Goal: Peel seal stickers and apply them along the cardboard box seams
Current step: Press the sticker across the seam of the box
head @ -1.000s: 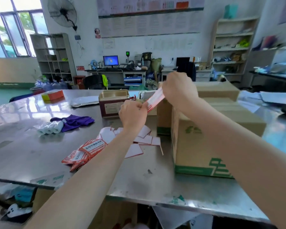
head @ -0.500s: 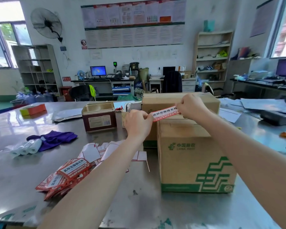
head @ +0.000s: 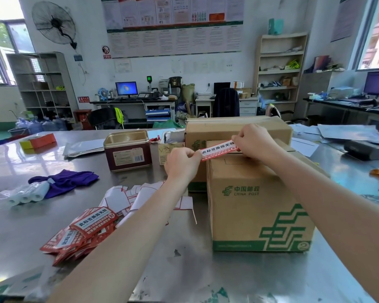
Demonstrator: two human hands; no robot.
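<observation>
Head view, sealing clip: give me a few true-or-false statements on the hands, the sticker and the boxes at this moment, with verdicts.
1. Both hands hold one red-and-white seal sticker stretched between them. True: the left hand pinches its left end, the right hand its right end.
2. The sticker lies flat on the table. False: it is held at the top front edge of the China Post box.
3. A second cardboard box stands behind the front box. True.
4. The metal tin has its lid on. False: it stands open-topped.
5. A pile of red stickers lies to the right of the boxes. False: it lies on the table to their left, by the left forearm.
</observation>
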